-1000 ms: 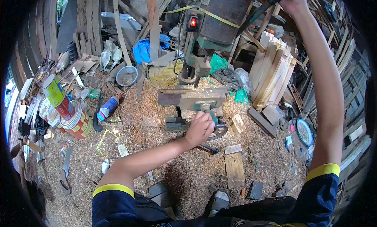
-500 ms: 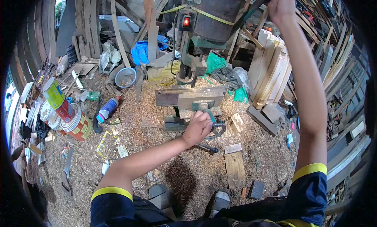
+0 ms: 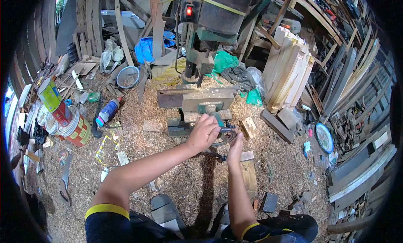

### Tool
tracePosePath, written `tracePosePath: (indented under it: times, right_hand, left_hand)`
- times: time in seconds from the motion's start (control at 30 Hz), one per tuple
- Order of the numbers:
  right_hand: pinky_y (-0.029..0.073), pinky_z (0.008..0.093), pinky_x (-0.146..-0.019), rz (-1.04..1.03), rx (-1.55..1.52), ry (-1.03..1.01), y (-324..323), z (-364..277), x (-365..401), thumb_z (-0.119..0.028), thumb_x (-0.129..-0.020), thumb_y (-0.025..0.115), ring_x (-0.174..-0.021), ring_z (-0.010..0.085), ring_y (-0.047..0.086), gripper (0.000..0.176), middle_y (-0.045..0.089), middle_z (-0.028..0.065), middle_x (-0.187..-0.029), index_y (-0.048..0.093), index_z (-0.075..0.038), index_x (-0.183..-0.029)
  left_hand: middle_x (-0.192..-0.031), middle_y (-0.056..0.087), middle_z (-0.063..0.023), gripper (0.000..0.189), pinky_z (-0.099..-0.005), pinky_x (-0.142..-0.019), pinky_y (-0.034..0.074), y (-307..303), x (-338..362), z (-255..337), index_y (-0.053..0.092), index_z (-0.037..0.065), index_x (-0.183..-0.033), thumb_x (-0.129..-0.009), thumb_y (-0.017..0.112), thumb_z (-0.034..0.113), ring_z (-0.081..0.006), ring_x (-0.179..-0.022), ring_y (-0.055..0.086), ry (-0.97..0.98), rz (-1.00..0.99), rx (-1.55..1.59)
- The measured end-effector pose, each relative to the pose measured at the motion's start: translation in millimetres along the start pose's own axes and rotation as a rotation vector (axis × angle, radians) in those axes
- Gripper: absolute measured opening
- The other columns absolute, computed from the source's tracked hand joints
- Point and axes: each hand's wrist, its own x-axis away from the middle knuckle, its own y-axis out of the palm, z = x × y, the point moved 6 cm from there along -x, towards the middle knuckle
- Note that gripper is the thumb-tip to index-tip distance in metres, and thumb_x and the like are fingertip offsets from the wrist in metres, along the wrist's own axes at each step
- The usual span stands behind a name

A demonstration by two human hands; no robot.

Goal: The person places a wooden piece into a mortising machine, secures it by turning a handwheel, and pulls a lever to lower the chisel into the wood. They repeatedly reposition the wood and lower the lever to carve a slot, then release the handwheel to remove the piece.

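Observation:
A block of wood (image 3: 208, 102) sits in the vise (image 3: 179, 128) below the tool of an upright drilling or mortising machine (image 3: 205, 37). My left hand (image 3: 203, 133) is closed at the left side of the vise's dark handwheel (image 3: 228, 138), its fingers curled. At the wheel's right rim is my right hand (image 3: 235, 149), fingers bent against it and partly hidden. The machine's tool (image 3: 200, 81) hangs just behind the block. A red light glows on the switch (image 3: 189, 11). A dark rod with a rounded end (image 3: 220, 157) sticks out beneath the wheel.
Wood shavings cover the ground. Paint buckets (image 3: 79, 131), a bottle (image 3: 108, 112) and a handsaw (image 3: 65, 180) lie to the left. Stacked shaped timbers (image 3: 289, 70) stand at right, near a blue-rimmed round dish (image 3: 324, 138). Offcuts (image 3: 249, 128) lie beside the vise.
My right hand has come down from the machine's lever at the upper right to the handwheel. My left hand stays at the wheel. The view has shifted slightly.

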Motion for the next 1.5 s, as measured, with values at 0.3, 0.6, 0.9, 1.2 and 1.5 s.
tracePosePath:
  times: [0.3,0.6,0.9,1.2,1.5]
  right_hand:
    - [0.052,0.0453,-0.09,-0.467,0.692,-0.238,4.1,46.1,26.2,-0.028,-0.107,0.053,-0.107,0.0404,0.068,0.033,0.07,0.0281,-0.114,0.065,0.0,-0.12]
    - [0.056,0.054,-0.073,-0.786,1.226,-0.115,16.4,53.7,39.4,-0.062,-0.101,0.056,-0.078,0.045,0.071,0.064,0.073,0.0252,-0.085,0.076,-0.004,-0.082]
    - [0.059,0.0544,-0.08,-0.845,1.397,-0.158,22.4,47.6,34.1,-0.072,-0.102,0.041,-0.083,0.0446,0.075,0.08,0.075,0.0239,-0.084,0.08,-0.004,-0.088]
    - [0.059,0.0538,-0.082,-0.859,1.444,-0.108,24.2,41.9,34.8,-0.074,-0.1,0.043,-0.087,0.0436,0.075,0.08,0.076,0.0247,-0.091,0.08,-0.004,-0.092]
    - [0.06,0.0526,-0.083,-0.875,1.443,-0.139,25.3,34.6,35.5,-0.074,-0.101,0.037,-0.089,0.0435,0.076,0.081,0.077,0.0226,-0.092,0.08,-0.006,-0.097]
  left_hand:
    - [-0.092,0.055,-0.0118,0.039,-0.0437,-0.088,0.04,0.2,0.3,0.4,0.063,0.003,-0.084,-0.108,0.051,0.031,-0.0332,-0.093,0.049,-0.02,-0.034,-0.007]
    - [-0.094,0.054,-0.0124,0.04,-0.0436,-0.089,0.039,2.0,0.7,-1.3,0.062,0.001,-0.085,-0.109,0.049,0.03,-0.0324,-0.094,0.048,-0.019,-0.023,-0.013]
    - [-0.092,0.053,-0.0124,0.043,-0.0428,-0.085,0.04,-0.1,-1.3,3.2,0.059,0.001,-0.083,-0.11,0.047,0.032,-0.0322,-0.09,0.047,0.005,-0.01,-0.015]
    - [-0.092,0.054,-0.0129,0.041,-0.0433,-0.085,0.04,-0.6,-1.3,2.3,0.059,0.001,-0.083,-0.11,0.047,0.03,-0.0327,-0.091,0.047,0.009,-0.001,-0.044]
    - [-0.093,0.054,-0.0129,0.04,-0.0432,-0.086,0.04,-3.2,-0.5,2.8,0.06,0.001,-0.084,-0.109,0.049,0.03,-0.0324,-0.091,0.048,0.001,-0.009,-0.032]
